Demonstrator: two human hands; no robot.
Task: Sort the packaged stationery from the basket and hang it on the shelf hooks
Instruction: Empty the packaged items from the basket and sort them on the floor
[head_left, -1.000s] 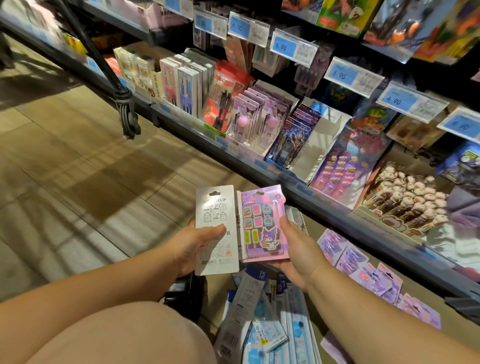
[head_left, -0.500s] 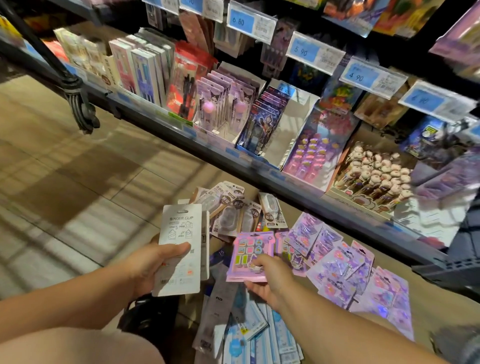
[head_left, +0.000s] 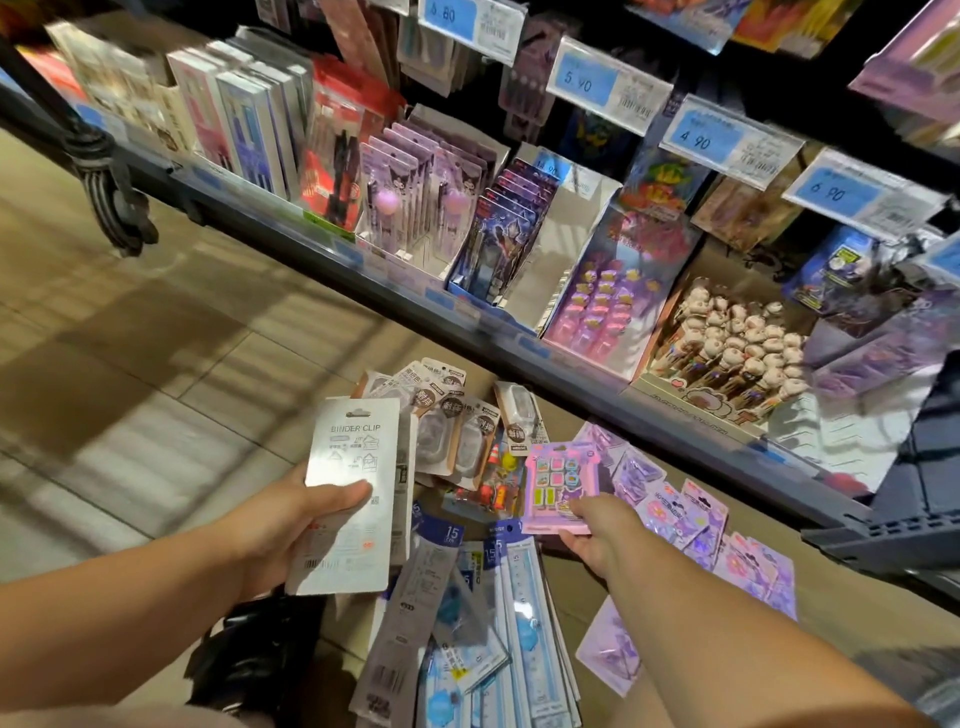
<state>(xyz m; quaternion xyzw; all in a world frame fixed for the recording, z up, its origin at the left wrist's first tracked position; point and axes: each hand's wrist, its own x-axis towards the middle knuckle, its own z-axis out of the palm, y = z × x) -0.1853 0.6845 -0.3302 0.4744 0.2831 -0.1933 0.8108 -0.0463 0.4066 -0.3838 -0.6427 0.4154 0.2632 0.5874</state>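
My left hand (head_left: 283, 525) grips a white binder clip pack (head_left: 348, 493) held upright, back side facing me, with at least one more card behind it. My right hand (head_left: 597, 535) holds a pink pack of small coloured clips (head_left: 558, 483) by its lower edge, low over the floor pile. Below and between my hands lie several ruler packs (head_left: 519, 623), correction tape packs (head_left: 457, 431) and purple sticker packs (head_left: 691, 525) spread on the floor. No basket is clearly in view.
A store shelf (head_left: 519, 343) runs diagonally across the top, holding boxed pens, purple pen packs and a tray of plush-topped pens (head_left: 737, 343). Blue price tags (head_left: 722, 137) hang above. A dark crate (head_left: 914, 499) sits at right, a black bag (head_left: 254, 654) by my left arm.
My right hand has lowered the pink pack from beside the white pack down toward the floor pile. The view has tilted down, showing more packs on the floor.
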